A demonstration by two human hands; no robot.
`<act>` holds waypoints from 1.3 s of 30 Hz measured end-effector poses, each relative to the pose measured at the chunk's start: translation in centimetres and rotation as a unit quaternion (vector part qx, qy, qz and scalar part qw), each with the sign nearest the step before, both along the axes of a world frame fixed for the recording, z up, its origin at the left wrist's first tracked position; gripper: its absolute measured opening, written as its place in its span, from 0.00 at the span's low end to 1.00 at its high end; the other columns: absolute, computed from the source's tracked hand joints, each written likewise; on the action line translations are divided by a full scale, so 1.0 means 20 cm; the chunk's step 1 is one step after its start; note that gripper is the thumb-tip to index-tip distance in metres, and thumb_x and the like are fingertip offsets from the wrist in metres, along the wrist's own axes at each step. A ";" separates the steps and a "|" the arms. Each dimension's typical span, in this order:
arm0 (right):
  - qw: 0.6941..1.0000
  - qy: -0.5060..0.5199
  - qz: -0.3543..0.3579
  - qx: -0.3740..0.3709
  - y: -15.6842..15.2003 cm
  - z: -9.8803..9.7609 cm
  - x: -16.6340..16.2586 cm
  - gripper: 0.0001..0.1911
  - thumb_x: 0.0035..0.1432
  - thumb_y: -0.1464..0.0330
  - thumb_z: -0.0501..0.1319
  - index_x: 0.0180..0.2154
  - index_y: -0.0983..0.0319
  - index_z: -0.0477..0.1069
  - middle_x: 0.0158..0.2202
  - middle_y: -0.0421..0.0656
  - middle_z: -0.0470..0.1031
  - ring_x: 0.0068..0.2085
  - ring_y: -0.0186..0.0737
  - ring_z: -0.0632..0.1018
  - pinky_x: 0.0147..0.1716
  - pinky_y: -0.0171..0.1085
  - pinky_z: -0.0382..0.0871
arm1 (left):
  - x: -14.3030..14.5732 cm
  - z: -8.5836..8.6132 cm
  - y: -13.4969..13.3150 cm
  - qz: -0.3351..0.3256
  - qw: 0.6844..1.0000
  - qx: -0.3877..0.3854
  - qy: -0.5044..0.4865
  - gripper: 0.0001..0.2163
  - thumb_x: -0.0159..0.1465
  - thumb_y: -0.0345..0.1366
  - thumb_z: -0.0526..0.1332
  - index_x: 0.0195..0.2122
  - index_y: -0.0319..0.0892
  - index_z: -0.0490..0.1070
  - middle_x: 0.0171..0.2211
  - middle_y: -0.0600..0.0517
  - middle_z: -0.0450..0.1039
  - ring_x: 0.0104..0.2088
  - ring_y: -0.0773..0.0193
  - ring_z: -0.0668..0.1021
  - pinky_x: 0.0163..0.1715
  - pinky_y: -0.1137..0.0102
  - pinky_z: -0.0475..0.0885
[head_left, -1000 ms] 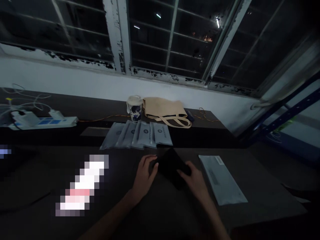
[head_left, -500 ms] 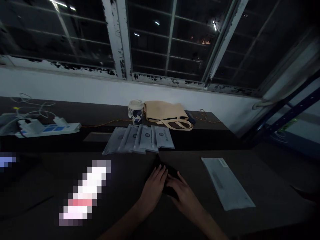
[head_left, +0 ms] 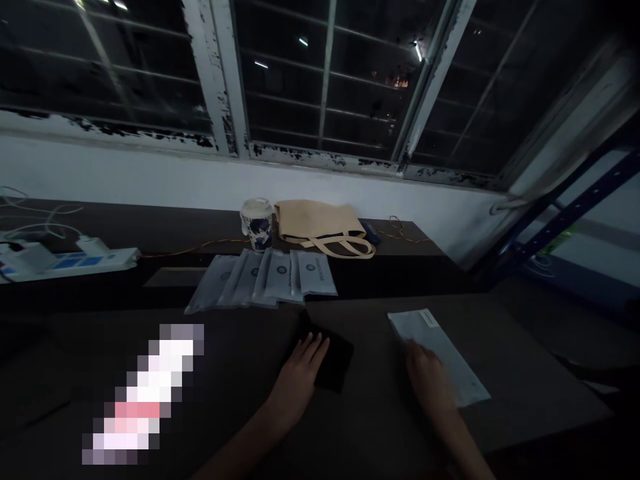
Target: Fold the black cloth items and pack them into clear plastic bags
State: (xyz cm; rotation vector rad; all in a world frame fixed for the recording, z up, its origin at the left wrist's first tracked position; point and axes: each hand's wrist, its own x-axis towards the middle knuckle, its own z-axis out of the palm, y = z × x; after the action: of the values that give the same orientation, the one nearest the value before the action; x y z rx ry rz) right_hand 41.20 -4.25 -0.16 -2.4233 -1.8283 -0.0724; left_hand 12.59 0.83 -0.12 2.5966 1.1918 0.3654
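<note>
My left hand (head_left: 299, 373) lies flat on a folded black cloth (head_left: 333, 359) in the middle of the dark table (head_left: 240, 427), fingers spread on its left part. Off to the right, my right hand (head_left: 425, 377) rests on the near left edge of a flat grey plastic bag (head_left: 443, 357) lying on the table. Whether the fingers grip that bag is too dark to tell. Several grey flat bags (head_left: 265, 279) lie fanned out just behind the cloth.
On the back ledge stand a paper cup (head_left: 257, 223) and a beige tote bag (head_left: 320, 227), with a white power strip (head_left: 65, 261) and cables at far left. A blurred-out light patch (head_left: 143, 393) lies left of my hands. A blue metal rack (head_left: 560, 220) stands at right.
My right hand has left the black cloth and moved right onto the grey bag. The cloth went from held up and loose to folded flat under my left hand.
</note>
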 end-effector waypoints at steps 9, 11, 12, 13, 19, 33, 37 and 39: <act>0.986 0.136 0.092 -0.011 0.04 0.09 -0.21 0.19 0.57 0.81 0.48 0.46 0.62 0.69 0.38 0.48 0.77 0.40 0.42 0.78 0.36 0.34 0.67 | -0.07 0.02 0.05 0.299 0.857 -0.153 -0.391 0.18 0.62 0.36 0.53 0.51 0.36 0.70 0.45 0.44 0.76 0.49 0.50 0.76 0.48 0.55 0.70; 0.969 0.202 0.144 0.013 0.05 0.11 -0.27 0.15 0.59 0.76 0.50 0.43 0.61 0.72 0.37 0.47 0.78 0.39 0.42 0.79 0.37 0.35 0.68 | -0.08 0.01 0.03 0.286 0.871 -0.071 -0.394 0.20 0.64 0.41 0.51 0.51 0.34 0.69 0.44 0.41 0.77 0.48 0.48 0.76 0.45 0.53 0.72; 0.957 0.236 0.166 0.026 0.06 0.12 -0.31 0.13 0.60 0.74 0.51 0.41 0.61 0.72 0.36 0.46 0.79 0.39 0.43 0.79 0.37 0.35 0.69 | -0.08 0.01 0.02 0.255 0.882 -0.033 -0.395 0.19 0.64 0.41 0.51 0.52 0.36 0.69 0.44 0.42 0.76 0.49 0.49 0.76 0.47 0.54 0.72; 0.944 0.269 0.187 0.037 0.07 0.12 -0.34 0.12 0.59 0.73 0.52 0.40 0.61 0.73 0.36 0.45 0.79 0.38 0.42 0.79 0.37 0.35 0.69 | -0.07 0.02 0.00 0.201 0.899 -0.002 -0.389 0.18 0.65 0.41 0.50 0.52 0.39 0.69 0.46 0.44 0.76 0.50 0.52 0.75 0.49 0.56 0.70; 0.902 0.350 0.250 0.040 0.13 0.12 -0.43 0.18 0.55 0.77 0.49 0.35 0.60 0.76 0.34 0.39 0.80 0.35 0.38 0.79 0.36 0.33 0.70 | -0.01 0.08 -0.06 -0.258 0.963 0.007 -0.080 0.26 0.64 0.27 0.49 0.64 0.47 0.50 0.63 0.53 0.55 0.64 0.62 0.55 0.62 0.59 0.52; 0.919 0.253 0.281 0.108 0.18 0.23 -0.60 0.12 0.62 0.72 0.53 0.42 0.60 0.74 0.39 0.44 0.78 0.41 0.40 0.77 0.42 0.37 0.70 | -0.02 0.12 0.01 -0.259 0.964 -0.047 -0.036 0.28 0.52 0.21 0.53 0.54 0.48 0.65 0.55 0.54 0.68 0.59 0.63 0.64 0.63 0.59 0.51; 0.922 0.194 0.314 0.113 0.17 0.17 -0.52 0.13 0.60 0.75 0.54 0.45 0.59 0.72 0.42 0.44 0.76 0.44 0.40 0.76 0.45 0.39 0.71 | -0.01 0.11 0.03 -0.239 0.968 -0.049 -0.062 0.24 0.52 0.21 0.54 0.49 0.48 0.68 0.56 0.52 0.67 0.60 0.62 0.63 0.61 0.60 0.55; 0.932 0.178 0.289 0.123 0.14 0.10 -0.44 0.18 0.57 0.78 0.54 0.47 0.59 0.71 0.45 0.45 0.75 0.46 0.41 0.75 0.47 0.40 0.71 | -0.02 0.09 0.03 -0.216 0.974 -0.043 -0.061 0.25 0.50 0.20 0.54 0.48 0.46 0.68 0.60 0.50 0.61 0.62 0.59 0.59 0.61 0.58 0.56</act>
State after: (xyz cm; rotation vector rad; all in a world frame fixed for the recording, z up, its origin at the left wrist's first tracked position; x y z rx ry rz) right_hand 32.49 -1.40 1.92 -1.5345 -2.1090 0.1640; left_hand 12.21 1.41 1.68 2.6175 0.5654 0.3632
